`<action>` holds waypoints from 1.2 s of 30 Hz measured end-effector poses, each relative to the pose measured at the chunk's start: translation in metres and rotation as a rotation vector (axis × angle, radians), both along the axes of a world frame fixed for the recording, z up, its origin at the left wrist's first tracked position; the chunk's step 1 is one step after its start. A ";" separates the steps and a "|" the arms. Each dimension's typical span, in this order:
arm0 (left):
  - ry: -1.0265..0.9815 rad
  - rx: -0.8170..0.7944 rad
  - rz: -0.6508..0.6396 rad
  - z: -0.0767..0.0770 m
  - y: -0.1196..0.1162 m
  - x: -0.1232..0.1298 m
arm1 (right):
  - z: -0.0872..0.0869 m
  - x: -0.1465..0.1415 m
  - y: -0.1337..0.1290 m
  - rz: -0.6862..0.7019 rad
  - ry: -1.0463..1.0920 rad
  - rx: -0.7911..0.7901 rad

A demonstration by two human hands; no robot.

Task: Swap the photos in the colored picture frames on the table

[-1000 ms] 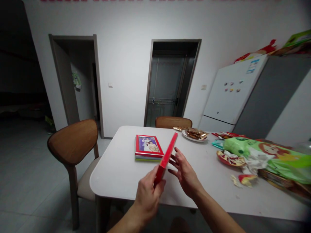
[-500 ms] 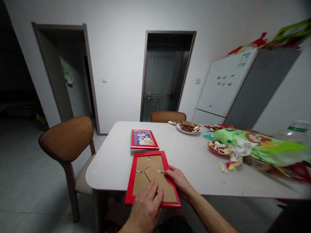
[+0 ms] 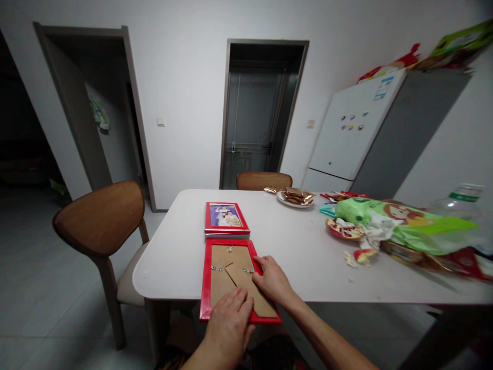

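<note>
A red picture frame (image 3: 207, 293) lies face down at the near table edge, its lower part overhanging. Its brown backing board (image 3: 223, 282) has small metal clips and a thin dark stand slot. My left hand (image 3: 231, 318) rests over the frame's near end, fingers lying flat on the backing; its palm side is hidden. At the right rim, my right hand (image 3: 271, 280) grips the frame, thumb beside the right-hand clip (image 3: 248, 271). Just beyond lies a stack of red picture frames (image 3: 227, 232), the top one face up with a photo (image 3: 226, 216) of people.
A plate (image 3: 295, 204) of gold-wrapped packets stands at the table's far side. To the right are pomegranate pieces (image 3: 344, 229), crumpled tissue, a green plastic pack (image 3: 408, 221) and a clear jar (image 3: 458, 205). Wooden chairs (image 3: 103, 218) stand left and behind the white table (image 3: 169, 241).
The frame has lowered and levelled, its far end now close against the stack. My right hand's fingers have shifted along the right rim. My left hand stays on the backing.
</note>
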State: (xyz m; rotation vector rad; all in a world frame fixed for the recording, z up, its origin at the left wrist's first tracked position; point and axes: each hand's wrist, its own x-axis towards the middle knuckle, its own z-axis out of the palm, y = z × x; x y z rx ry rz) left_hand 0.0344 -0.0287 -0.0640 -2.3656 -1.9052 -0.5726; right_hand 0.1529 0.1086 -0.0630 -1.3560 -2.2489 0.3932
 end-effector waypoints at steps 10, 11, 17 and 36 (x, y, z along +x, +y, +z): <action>-0.166 -0.127 0.154 0.012 -0.011 -0.048 | 0.004 -0.006 0.004 0.055 -0.059 0.031; -0.174 -0.120 0.154 0.011 -0.011 -0.048 | 0.004 -0.007 0.004 0.048 -0.064 0.032; -0.219 -0.092 0.148 0.009 -0.011 -0.046 | 0.010 -0.007 -0.011 0.130 -0.034 0.143; -0.232 -0.090 0.176 0.010 -0.013 -0.041 | 0.019 -0.031 -0.043 0.471 -0.012 0.037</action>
